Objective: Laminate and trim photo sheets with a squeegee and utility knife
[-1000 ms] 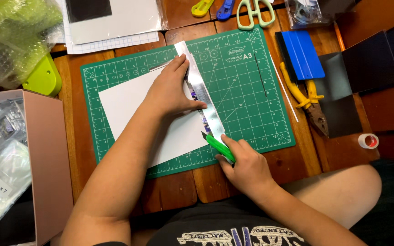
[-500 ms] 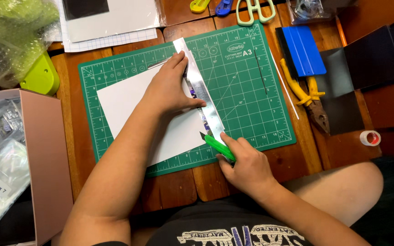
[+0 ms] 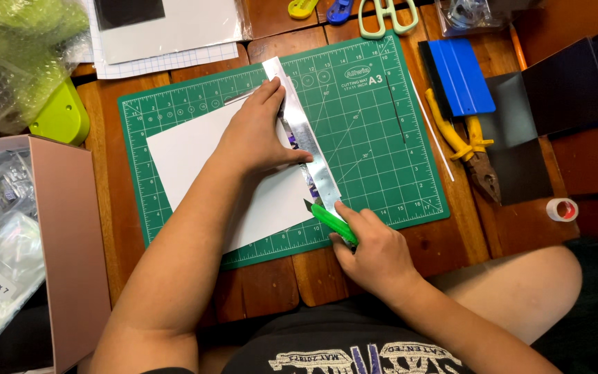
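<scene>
Two hands worked: the left hand point(image 3: 261, 135) pinned a stiff, slick metal ruler point(image 3: 304, 135) over thin white paper point(image 3: 195, 156), the right hand point(image 3: 375, 253) clenched around a light green knife point(image 3: 332, 223) beside it.

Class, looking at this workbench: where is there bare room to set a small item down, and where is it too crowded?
Free: the cutting mat right of the metal ruler, up to the thin white rod; also bare wood between the mat's near edge and the person's lap. Crowded: the right side, with blue squeegee, yellow pliers and dark sheets, and the far edge, with scissors.
</scene>
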